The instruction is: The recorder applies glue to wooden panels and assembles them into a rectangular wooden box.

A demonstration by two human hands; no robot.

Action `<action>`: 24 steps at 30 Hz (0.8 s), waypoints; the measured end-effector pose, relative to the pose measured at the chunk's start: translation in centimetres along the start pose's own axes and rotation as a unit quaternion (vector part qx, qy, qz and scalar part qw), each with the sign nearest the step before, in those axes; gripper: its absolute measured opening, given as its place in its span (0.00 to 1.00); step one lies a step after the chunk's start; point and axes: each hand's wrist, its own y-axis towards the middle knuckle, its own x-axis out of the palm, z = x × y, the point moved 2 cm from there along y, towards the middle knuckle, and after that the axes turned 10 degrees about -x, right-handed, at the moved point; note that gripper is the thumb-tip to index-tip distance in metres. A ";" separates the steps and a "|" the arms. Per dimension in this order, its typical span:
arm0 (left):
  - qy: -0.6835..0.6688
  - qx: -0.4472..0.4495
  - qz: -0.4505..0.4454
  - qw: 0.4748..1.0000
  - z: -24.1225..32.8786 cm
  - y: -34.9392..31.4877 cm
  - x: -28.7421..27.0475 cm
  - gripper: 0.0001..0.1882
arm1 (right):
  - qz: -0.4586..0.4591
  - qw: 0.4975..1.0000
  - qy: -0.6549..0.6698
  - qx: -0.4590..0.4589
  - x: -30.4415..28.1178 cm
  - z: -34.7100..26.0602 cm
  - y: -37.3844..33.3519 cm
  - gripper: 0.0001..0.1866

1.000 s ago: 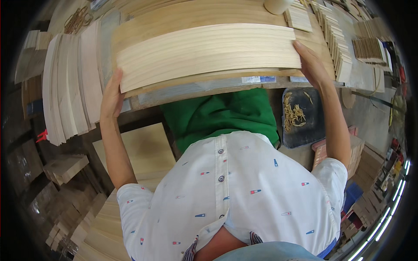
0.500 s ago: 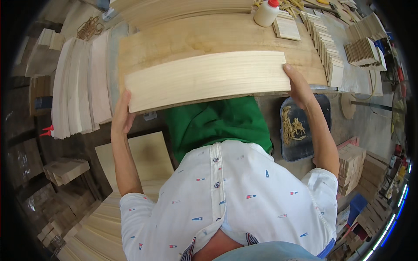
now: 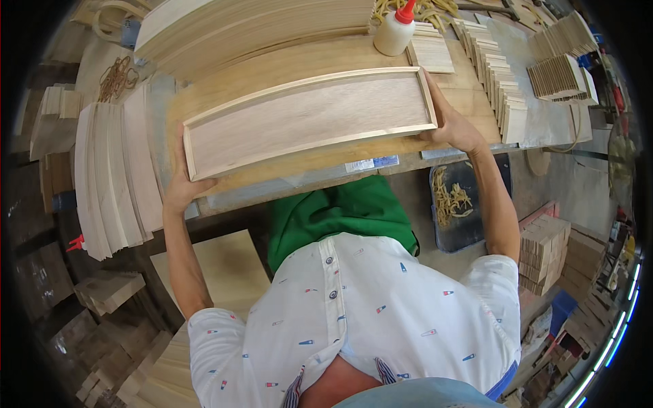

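A long, shallow wooden box with a thin raised rim spans the space between my hands, its hollow side facing up. My left hand grips its left end, thumb along the near corner. Around the right end wraps my right hand, with some fingers hidden behind the frame. Beneath and beyond the box lies a wooden work board on the table. Past its far right corner stands a white glue bottle with a red nozzle, beside a small stack of thin wood pieces.
Long wooden strips lie at the left, and stacked long boards at the back. A row of small wood pieces runs along the right. Below the table edge sits a dark tray with yellowish rubber bands.
The piece has been turned over: its flat face showed before, now its rimmed hollow side does. Both hands keep hold of the ends, and the view has shifted slightly.
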 end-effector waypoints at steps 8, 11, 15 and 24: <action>-0.015 -0.028 0.018 0.999 -0.9 -0.7 0.3 0.67 | -0.022 1.000 0.021 0.009 -0.4 1.0 -0.5 0.65; -0.017 0.009 0.004 1.000 -0.1 -1.5 -0.2 0.68 | -0.013 0.999 0.039 0.034 -0.7 -0.1 -0.9 0.63; -0.068 0.049 0.004 0.996 0.8 -1.9 -1.0 0.69 | 0.068 0.996 0.064 0.011 -2.7 -2.1 -0.8 0.47; -0.033 0.052 -0.029 0.998 1.6 -0.6 -0.7 0.64 | 0.199 0.976 -0.020 0.083 -1.9 -0.8 4.2 0.14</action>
